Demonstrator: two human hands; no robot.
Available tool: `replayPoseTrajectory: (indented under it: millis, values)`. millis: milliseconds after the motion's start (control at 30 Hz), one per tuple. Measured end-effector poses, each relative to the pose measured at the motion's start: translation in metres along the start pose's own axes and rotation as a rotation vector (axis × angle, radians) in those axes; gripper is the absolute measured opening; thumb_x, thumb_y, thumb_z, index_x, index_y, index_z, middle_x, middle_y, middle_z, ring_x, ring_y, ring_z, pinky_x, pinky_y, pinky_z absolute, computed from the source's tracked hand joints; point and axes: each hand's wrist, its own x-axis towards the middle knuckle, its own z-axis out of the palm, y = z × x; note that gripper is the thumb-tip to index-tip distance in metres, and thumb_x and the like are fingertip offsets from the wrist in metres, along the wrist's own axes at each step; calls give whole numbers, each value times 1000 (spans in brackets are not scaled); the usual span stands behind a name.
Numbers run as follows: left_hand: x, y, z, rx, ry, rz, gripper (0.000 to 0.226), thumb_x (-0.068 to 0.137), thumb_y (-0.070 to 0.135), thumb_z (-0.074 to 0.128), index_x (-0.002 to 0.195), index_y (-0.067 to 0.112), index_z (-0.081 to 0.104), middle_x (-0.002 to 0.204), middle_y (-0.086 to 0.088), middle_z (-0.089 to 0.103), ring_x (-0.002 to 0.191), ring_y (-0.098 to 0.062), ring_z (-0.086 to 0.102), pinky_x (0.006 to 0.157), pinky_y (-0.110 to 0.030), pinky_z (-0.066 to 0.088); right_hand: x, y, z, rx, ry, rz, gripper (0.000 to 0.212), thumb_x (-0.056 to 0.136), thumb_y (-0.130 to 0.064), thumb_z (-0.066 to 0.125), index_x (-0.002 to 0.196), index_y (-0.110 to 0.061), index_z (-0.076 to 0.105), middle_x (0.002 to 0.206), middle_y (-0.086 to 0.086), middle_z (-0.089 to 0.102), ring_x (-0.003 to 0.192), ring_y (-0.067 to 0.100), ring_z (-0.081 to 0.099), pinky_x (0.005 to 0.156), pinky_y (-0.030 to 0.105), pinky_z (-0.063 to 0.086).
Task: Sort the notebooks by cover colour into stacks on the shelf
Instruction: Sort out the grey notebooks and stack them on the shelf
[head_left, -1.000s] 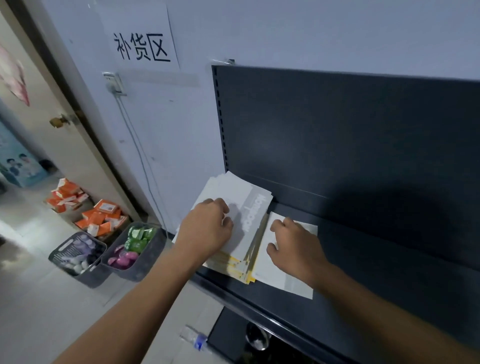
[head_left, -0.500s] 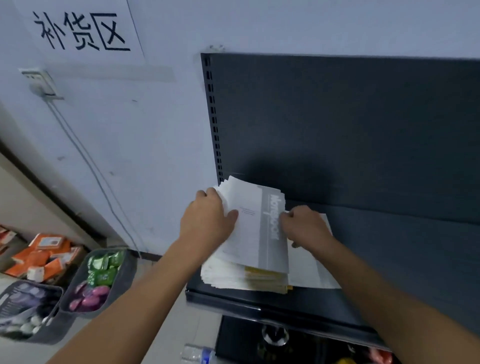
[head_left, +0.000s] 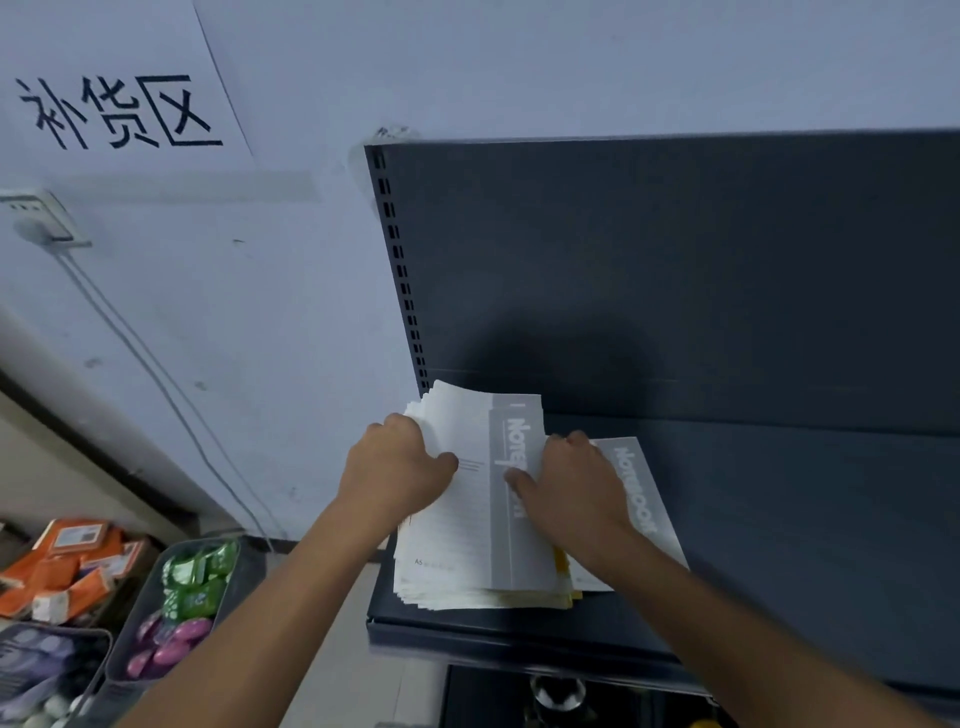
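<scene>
At the near left corner of the shelf (head_left: 805, 545) a mixed pile (head_left: 447, 577) of notebooks is seen, its edges fanned and uneven, with yellow covers (head_left: 562, 564) showing low on its right side under grey-and-white ones. The pile's left edge is gripped by the left hand (head_left: 400, 467), fingers curled round the upper books and thumb laid on the cover. The top notebook (head_left: 511, 431), white with a grey band, is pinched at its right edge by the right hand (head_left: 576, 488), thumb pressed on the band and fingers curled behind. Just beside the pile, partly under the right wrist, a single notebook (head_left: 644, 499) of the same grey-and-white cover is laid flat; it is judged to be the start of one colour stack. The sorting is therefore judged barely begun: nearly all books are left in the pile, and no yellow stack is visible. Farther back, the shelf's back panel (head_left: 675, 270) is seen.
</scene>
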Motion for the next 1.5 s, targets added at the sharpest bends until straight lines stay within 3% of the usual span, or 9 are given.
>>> replayPoseTrajectory:
  millis: [433, 633, 767, 900, 1000, 1133, 1267, 1367, 1500]
  values:
    - [-7, -1, 3, 14, 57, -90, 63, 87, 50, 68, 122, 3, 47, 118, -12, 55, 108, -32, 58, 77, -32, 40, -16, -1, 15, -246, 38, -223, 54, 105, -47, 28, 130, -7, 55, 134, 8, 44, 120, 21, 44, 83, 31, 51]
    - [-13, 1, -2, 102, 162, -87, 45, 88, 41, 70, 102, 5, 47, 96, -10, 58, 89, -31, 58, 68, -34, 42, -18, -2, 27, -338, 192, -297, 40, 87, -44, 68, 82, -5, 73, 87, 9, 59, 80, 22, 58, 51, 29, 45]
    - [-11, -3, -12, 56, 181, -118, 38, 89, 32, 68, 98, 4, 43, 87, -8, 51, 81, -29, 52, 65, -33, 40, -18, -6, 31, -316, 215, -318, 38, 79, -41, 77, 80, -3, 73, 82, 11, 59, 75, 24, 58, 47, 33, 47]
    - [-11, -8, -15, 16, 159, -127, 37, 88, 33, 67, 102, 6, 46, 92, -8, 58, 83, -30, 56, 65, -34, 43, -18, -8, 33, -295, 177, -317, 41, 86, -43, 69, 89, -2, 73, 87, 11, 60, 82, 26, 59, 56, 36, 52]
    - [-15, -5, -14, -87, 174, -78, 27, 91, 25, 61, 101, 7, 44, 89, -8, 59, 80, -28, 59, 59, -34, 42, -18, -5, 29, -210, 107, -323, 45, 99, -45, 45, 107, -6, 65, 108, 9, 54, 102, 24, 51, 74, 34, 51]
    - [-18, 9, -21, -286, 111, 1, 28, 97, 25, 58, 109, 6, 40, 90, -2, 55, 80, -18, 57, 59, -32, 40, -9, -1, 16, 180, -51, -155, 42, 98, -48, 41, 112, -12, 58, 116, 3, 51, 111, 19, 47, 84, 35, 51]
    - [-9, 34, -12, -520, 39, -46, 39, 92, 33, 66, 115, 7, 47, 105, -6, 61, 94, -24, 62, 76, -36, 51, 3, 17, -13, 803, -202, 230, 31, 92, -43, 56, 112, -19, 59, 101, -4, 68, 90, 13, 66, 71, 30, 54]
    - [-14, 71, 13, -498, -17, 1, 41, 90, 35, 66, 117, 7, 50, 109, -5, 63, 96, -24, 64, 70, -31, 50, 11, 57, -27, 861, -187, 356, 27, 89, -35, 63, 112, -19, 63, 100, -3, 72, 89, 15, 70, 79, 36, 58]
    - [-33, 126, 58, -375, -106, 58, 38, 97, 18, 57, 127, -2, 43, 123, -16, 58, 111, -32, 59, 77, -30, 42, 23, 118, -26, 682, -129, 445, 21, 84, -30, 62, 95, -13, 65, 96, 7, 72, 87, 23, 68, 81, 41, 59]
